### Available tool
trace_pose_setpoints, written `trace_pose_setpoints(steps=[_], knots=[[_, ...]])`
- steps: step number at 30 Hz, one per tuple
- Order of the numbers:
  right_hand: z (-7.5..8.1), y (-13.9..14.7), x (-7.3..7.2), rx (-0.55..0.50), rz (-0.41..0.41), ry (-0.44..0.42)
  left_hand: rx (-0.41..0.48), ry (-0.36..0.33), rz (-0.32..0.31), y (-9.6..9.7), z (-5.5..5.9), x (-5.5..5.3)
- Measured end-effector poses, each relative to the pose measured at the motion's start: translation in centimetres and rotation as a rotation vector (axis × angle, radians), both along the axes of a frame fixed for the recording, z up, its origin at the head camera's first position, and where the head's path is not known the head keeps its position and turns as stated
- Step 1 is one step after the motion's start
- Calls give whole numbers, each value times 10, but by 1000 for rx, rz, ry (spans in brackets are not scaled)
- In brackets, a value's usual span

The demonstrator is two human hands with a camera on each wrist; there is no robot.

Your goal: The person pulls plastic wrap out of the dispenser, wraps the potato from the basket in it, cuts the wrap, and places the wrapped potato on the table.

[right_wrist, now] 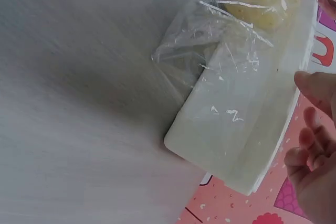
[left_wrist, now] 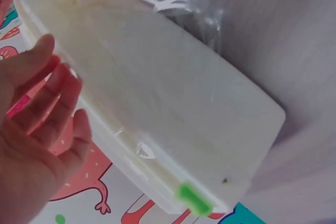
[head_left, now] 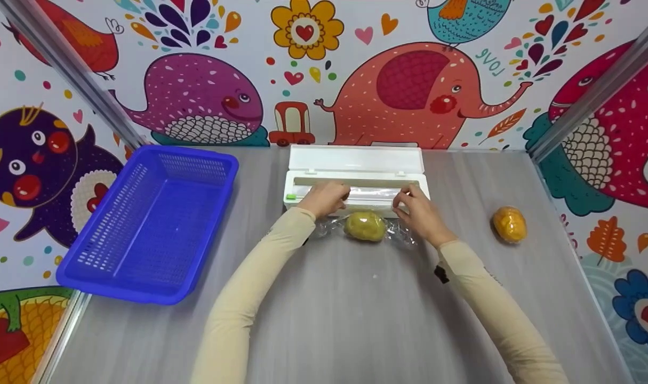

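A white cling film dispenser [head_left: 356,159] lies with its lid raised at the back of the table. Against its front rests a yellow potato [head_left: 365,226], with clear cling film [head_left: 401,233] running over it and spreading out crumpled on both sides. My left hand [head_left: 326,198] hovers at the left part of the dispenser's slot, its fingers loosely bent in the left wrist view. Over the right end is my right hand [head_left: 417,213]; in the right wrist view its thumb [right_wrist: 311,83] comes up to the dispenser's edge, apart from the bent fingers.
A blue plastic basket [head_left: 166,229] stands at the left. Off to the right lies a yellow-orange, film-wrapped roundish item [head_left: 509,224]. A green slider [left_wrist: 194,199] sits at the dispenser's left end. Patterned panels [head_left: 302,69] wall the table's back and sides.
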State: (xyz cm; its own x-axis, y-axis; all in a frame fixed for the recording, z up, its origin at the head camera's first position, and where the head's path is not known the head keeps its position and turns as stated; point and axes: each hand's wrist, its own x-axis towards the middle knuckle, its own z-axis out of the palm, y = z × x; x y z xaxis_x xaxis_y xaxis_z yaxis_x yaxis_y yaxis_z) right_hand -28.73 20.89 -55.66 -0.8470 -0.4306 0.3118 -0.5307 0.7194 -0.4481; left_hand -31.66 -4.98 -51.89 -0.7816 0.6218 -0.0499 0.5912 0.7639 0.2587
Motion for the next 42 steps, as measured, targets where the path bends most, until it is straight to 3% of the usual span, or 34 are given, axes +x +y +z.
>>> trace_pose_setpoints(steps=[5,10,20,28,35,39,42], knots=[[0,-1,2,24,-10,-40,30,-59,-1,3,5,0],[4,-4,2,40,-4,-88,3,-76,-5,13,6,4],[11,-8,2,2,28,-256,-153,-10,62,30,-7,14],[8,-18,10,5,-18,-268,-159,17,68,35,-18,19],[-1,-28,16,5,-98,-225,-125,25,60,35,-22,21],[-4,-31,18,9,-123,-193,-113,12,40,34,-25,20],[-5,-32,17,27,-120,-190,-113,40,4,30,-27,19]])
